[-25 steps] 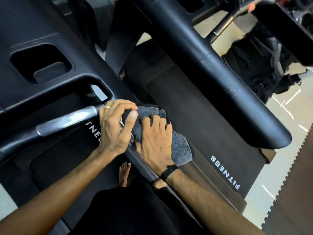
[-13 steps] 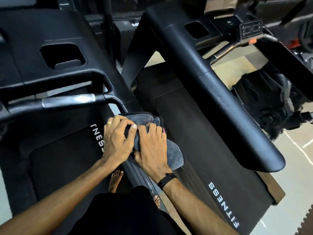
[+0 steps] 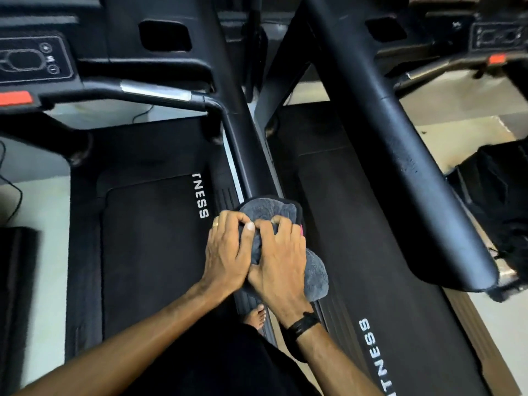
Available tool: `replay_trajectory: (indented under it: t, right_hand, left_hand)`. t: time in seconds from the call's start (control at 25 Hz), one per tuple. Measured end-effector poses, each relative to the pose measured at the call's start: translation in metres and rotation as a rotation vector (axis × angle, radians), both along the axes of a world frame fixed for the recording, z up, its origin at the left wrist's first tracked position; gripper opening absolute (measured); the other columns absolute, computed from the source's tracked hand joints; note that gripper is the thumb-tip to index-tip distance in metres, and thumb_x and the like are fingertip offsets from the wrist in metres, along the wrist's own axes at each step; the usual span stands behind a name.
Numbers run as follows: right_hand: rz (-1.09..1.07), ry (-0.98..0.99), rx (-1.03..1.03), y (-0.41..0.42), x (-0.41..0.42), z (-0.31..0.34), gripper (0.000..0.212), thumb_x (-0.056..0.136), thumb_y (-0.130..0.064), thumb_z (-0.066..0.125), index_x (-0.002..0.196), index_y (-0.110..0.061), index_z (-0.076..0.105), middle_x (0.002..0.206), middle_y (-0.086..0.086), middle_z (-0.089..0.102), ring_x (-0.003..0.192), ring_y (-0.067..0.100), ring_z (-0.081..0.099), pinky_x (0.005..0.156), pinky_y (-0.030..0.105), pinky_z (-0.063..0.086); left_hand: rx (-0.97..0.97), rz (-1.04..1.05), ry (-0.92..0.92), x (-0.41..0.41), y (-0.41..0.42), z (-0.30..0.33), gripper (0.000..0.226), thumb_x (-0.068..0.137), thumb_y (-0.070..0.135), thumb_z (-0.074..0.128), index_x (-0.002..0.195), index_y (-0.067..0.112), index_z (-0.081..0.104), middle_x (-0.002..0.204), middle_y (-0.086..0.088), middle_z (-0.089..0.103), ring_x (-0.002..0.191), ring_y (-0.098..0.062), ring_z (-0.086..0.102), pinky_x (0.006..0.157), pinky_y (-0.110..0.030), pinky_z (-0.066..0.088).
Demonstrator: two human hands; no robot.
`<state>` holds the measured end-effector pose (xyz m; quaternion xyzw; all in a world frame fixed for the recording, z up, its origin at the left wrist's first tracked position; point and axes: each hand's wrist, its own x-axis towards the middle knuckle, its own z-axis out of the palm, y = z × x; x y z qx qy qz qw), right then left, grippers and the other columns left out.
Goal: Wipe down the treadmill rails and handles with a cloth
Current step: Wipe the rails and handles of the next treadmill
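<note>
Grey cloth (image 3: 314, 270), bunched over handrail (image 3: 254, 172): left hand (image 3: 225, 252) and right hand (image 3: 280, 261) grip it, fingers curled, apparently pressing down.

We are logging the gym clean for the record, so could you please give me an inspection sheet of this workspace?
Surface: black handrail running up from the hands, between two treadmill belts.
Job's things: grey cloth bunched over the handrail's end.
Clutter: black bag on the floor at right.
Grippers: left hand and right hand both grip the cloth, side by side.
Cables: thin black cable on the floor at far left.
Surroundings: console, red tab, second handrail, bare foot.
</note>
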<state>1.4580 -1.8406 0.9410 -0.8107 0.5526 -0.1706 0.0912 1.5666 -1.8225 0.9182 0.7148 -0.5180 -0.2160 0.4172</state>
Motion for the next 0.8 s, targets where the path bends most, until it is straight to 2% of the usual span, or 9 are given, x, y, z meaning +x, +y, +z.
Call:
replay_trajectory:
  t: [0.24, 0.36, 0.48, 0.6, 0.64, 0.72, 0.76, 0.8]
  right_hand:
    - [-0.016, -0.027, 0.009, 0.031, -0.020, 0.000, 0.043, 0.077, -0.030, 0.071, 0.116, -0.028, 0.055, 0.115, 0.001, 0.049, 0.093, 0.019, 0.043, 0.080, 0.033, 0.043]
    - [-0.018, -0.022, 0.012, 0.052, -0.033, -0.001, 0.039, 0.082, -0.035, 0.069, 0.119, -0.030, 0.056, 0.119, 0.000, 0.047, 0.094, 0.018, 0.040, 0.081, 0.032, 0.041]
    - [-0.001, -0.018, 0.019, 0.071, -0.044, 0.000, 0.036, 0.088, -0.043, 0.062, 0.121, -0.031, 0.056, 0.123, 0.002, 0.048, 0.096, 0.017, 0.038, 0.080, 0.032, 0.038]
    - [-0.003, 0.009, 0.055, 0.089, -0.052, 0.008, 0.049, 0.088, -0.057, 0.043, 0.130, -0.033, 0.054, 0.135, 0.001, 0.046, 0.108, 0.017, 0.040, 0.091, 0.033, 0.042]
    - [-0.002, -0.023, 0.096, 0.096, -0.057, 0.012, 0.058, 0.090, -0.064, 0.035, 0.136, -0.033, 0.051, 0.140, -0.002, 0.044, 0.116, 0.014, 0.038, 0.098, 0.033, 0.041]
    - [0.016, -0.178, 0.199, 0.108, -0.069, 0.017, 0.079, 0.089, -0.080, 0.021, 0.146, -0.031, 0.044, 0.151, -0.009, 0.036, 0.129, 0.003, 0.029, 0.107, 0.023, 0.032]
    - [0.035, -0.268, 0.218, 0.111, -0.078, 0.017, 0.082, 0.089, -0.081, 0.025, 0.149, -0.027, 0.042, 0.155, -0.009, 0.034, 0.134, 0.001, 0.028, 0.108, 0.017, 0.029]
    - [0.043, -0.344, 0.201, 0.112, -0.087, 0.019, 0.076, 0.092, -0.073, 0.039, 0.150, -0.023, 0.041, 0.155, -0.006, 0.036, 0.138, 0.002, 0.030, 0.107, 0.012, 0.029]
  left_hand:
    - [0.019, -0.012, -0.042, -0.016, 0.034, -0.001, 0.033, 0.099, 0.043, 0.035, 0.108, 0.019, 0.055, 0.106, 0.008, 0.052, 0.099, -0.011, 0.048, 0.088, -0.031, 0.039]
    - [0.039, 0.021, -0.051, -0.033, 0.055, 0.000, 0.037, 0.098, 0.043, 0.033, 0.111, 0.018, 0.057, 0.111, 0.007, 0.056, 0.105, -0.012, 0.048, 0.091, -0.030, 0.036]
    - [0.070, 0.068, 0.001, -0.054, 0.081, 0.002, 0.044, 0.096, 0.043, 0.031, 0.118, 0.018, 0.060, 0.125, 0.004, 0.059, 0.126, -0.013, 0.042, 0.108, -0.029, 0.030]
    - [0.085, 0.117, 0.112, -0.078, 0.105, 0.004, 0.060, 0.095, 0.051, 0.027, 0.137, 0.018, 0.054, 0.150, 0.005, 0.045, 0.147, -0.010, 0.022, 0.121, -0.027, 0.011]
    - [0.067, 0.149, 0.169, -0.086, 0.111, 0.008, 0.063, 0.094, 0.054, 0.026, 0.142, 0.020, 0.049, 0.155, 0.008, 0.037, 0.149, -0.006, 0.015, 0.122, -0.029, 0.008]
    - [0.011, 0.213, 0.318, -0.101, 0.119, 0.020, 0.067, 0.093, 0.060, 0.025, 0.147, 0.023, 0.041, 0.159, 0.013, 0.025, 0.149, 0.002, 0.005, 0.122, -0.029, 0.003]
    - [-0.006, 0.235, 0.375, -0.108, 0.122, 0.026, 0.070, 0.093, 0.065, 0.023, 0.148, 0.025, 0.039, 0.161, 0.015, 0.021, 0.149, 0.003, 0.002, 0.122, -0.030, 0.002]
    - [0.001, 0.237, 0.402, -0.115, 0.126, 0.031, 0.074, 0.091, 0.070, 0.018, 0.149, 0.028, 0.036, 0.162, 0.018, 0.015, 0.149, 0.003, -0.002, 0.122, -0.031, 0.000]
